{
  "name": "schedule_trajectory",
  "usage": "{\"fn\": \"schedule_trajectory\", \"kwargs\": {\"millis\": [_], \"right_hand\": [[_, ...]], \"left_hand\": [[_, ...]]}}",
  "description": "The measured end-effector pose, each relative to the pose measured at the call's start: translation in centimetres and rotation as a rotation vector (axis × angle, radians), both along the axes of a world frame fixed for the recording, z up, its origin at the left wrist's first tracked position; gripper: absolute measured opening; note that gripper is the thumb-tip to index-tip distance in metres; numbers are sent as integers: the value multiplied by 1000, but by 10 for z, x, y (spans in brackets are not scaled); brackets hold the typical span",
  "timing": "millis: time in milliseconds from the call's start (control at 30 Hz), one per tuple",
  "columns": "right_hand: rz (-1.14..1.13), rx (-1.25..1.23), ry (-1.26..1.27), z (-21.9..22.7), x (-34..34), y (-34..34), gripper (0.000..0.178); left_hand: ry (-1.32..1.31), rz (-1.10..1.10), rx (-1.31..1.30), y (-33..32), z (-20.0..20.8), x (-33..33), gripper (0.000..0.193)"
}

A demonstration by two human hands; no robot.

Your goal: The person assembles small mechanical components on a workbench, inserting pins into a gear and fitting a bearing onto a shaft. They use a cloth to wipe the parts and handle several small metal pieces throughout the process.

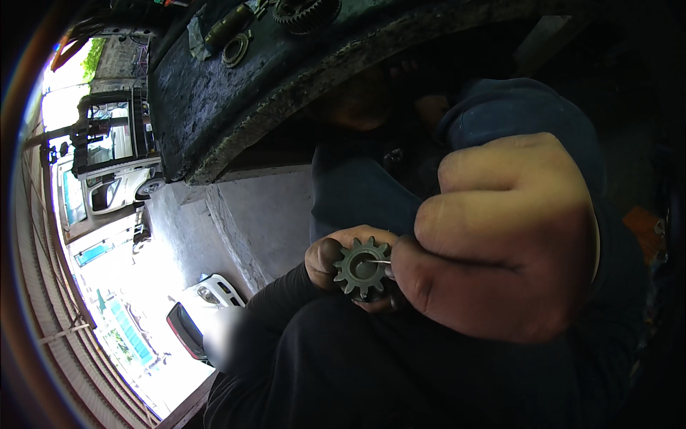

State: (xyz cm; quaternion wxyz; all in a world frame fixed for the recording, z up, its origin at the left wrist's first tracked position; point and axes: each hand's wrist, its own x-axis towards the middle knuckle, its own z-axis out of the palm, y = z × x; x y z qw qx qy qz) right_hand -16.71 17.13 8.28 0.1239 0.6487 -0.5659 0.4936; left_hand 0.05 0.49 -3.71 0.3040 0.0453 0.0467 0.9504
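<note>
My left hand [323, 262] is closed round a small grey toothed gear [341, 270], holding it upright over my lap with its bore facing me. Very near the camera, my right hand [507, 236] is curled, with thumb and forefinger pinched together beside the gear. A thin, light metal piece [382, 262] sticks out of that pinch, and its tip lies over the gear's bore. Whether it is a wire or the end of a pick, I cannot tell.
A dark, worn workbench [214, 93] reaches across the top, bearing a metal ring [236, 48], a larger toothed gear [307, 16] and a brass-coloured cylinder [227, 26]. On the left are concrete floor [257, 207], a white car [207, 304] and a white truck [114, 193].
</note>
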Motion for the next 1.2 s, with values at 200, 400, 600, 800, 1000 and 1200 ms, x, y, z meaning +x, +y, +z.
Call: {"fn": "schedule_trajectory", "kwargs": {"millis": [200,400,600,800,1000,1200], "right_hand": [[-11,49,-143,-4,9,4,12],[-24,2,-85,-2,5,-2,13],[-32,-3,-66,-1,5,0,13],[-16,-34,-13,-6,4,0,14],[-28,-90,29,-2,2,-3,19],[55,-73,22,-9,-6,1,14]], "left_hand": [[117,-1,121,6,-4,-8,95],[38,-2,60,0,-12,2,96],[-5,-43,-135,-7,-1,-1,95],[131,-24,117,3,-16,-5,94],[50,23,85,7,-10,3,92],[-17,-9,88,3,5,0,95]]}}
